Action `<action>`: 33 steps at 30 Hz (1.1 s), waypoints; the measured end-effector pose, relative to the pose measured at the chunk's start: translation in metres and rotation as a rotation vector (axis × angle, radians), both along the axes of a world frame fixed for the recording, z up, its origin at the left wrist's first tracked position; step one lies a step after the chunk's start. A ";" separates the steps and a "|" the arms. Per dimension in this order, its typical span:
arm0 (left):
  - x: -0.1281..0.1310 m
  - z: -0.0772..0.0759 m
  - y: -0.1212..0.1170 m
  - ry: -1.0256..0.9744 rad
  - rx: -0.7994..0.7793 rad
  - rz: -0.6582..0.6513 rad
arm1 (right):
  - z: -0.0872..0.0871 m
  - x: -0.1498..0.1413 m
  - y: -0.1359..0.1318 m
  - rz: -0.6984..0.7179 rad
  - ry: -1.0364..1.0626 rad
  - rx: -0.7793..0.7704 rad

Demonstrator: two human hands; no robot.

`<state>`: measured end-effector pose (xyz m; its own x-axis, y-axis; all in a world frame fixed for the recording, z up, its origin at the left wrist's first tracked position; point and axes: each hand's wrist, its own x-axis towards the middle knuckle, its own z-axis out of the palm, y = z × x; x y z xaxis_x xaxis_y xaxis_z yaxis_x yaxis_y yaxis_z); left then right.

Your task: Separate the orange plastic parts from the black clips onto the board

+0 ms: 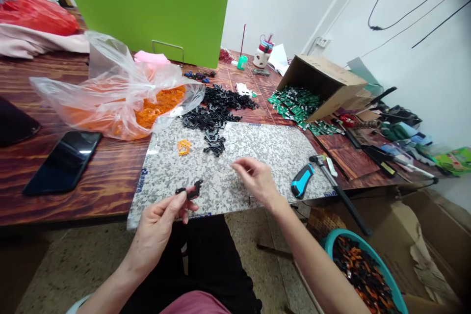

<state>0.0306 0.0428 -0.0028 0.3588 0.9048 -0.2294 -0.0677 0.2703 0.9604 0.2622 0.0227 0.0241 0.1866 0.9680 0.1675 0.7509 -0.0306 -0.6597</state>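
Just one camera is running here, peering from the person's head, facing forward and tipping down over the tabletop (110, 171). It's sitting close above the left hand (160, 216) and right hand (259, 179), yet it's sweeping wide, taking in the wall (279, 5) beyond and the lap (217, 265) and floor (91, 250) below.

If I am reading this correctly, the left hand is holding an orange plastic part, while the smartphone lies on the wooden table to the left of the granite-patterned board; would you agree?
Not quite: the head view shows that the plastic part in the left hand is black, not orange. The smartphone does lie on the wooden table, left of the granite-patterned board.
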 end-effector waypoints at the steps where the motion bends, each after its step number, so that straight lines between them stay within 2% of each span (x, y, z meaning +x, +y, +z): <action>1: -0.002 0.000 0.000 0.001 0.000 0.012 | 0.000 0.016 0.003 -0.043 -0.102 -0.007; 3: -0.005 0.000 0.001 0.002 0.005 0.029 | -0.003 0.041 0.006 -0.085 -0.207 -0.046; 6: -0.006 0.000 0.001 0.005 0.011 0.034 | -0.008 0.059 0.007 -0.068 -0.267 -0.115; 10: -0.006 -0.001 0.001 0.009 0.010 0.028 | -0.014 0.060 0.005 -0.043 -0.307 -0.159; 14: -0.006 0.002 -0.001 0.005 0.059 0.006 | -0.009 0.054 0.003 -0.051 -0.301 -0.136; 18: -0.004 0.007 -0.004 0.017 0.109 0.001 | 0.007 0.017 -0.010 -0.059 -0.129 0.013; 21: 0.000 0.009 -0.005 0.029 0.113 -0.002 | 0.017 -0.031 -0.026 0.045 0.101 0.118; 25: 0.003 0.008 -0.007 0.025 0.093 -0.026 | 0.012 -0.081 -0.036 0.165 0.216 0.168; 28: 0.004 0.007 -0.009 -0.007 0.074 -0.045 | 0.003 -0.094 -0.035 0.177 0.220 0.199; 33: 0.005 0.009 -0.010 -0.056 0.063 -0.048 | -0.003 -0.095 -0.034 0.181 0.217 0.207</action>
<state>0.0351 0.0324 0.0066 0.4128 0.8982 -0.1511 -0.1103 0.2140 0.9706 0.1670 -0.0116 0.0216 0.0675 0.9384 0.3388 0.5734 0.2414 -0.7829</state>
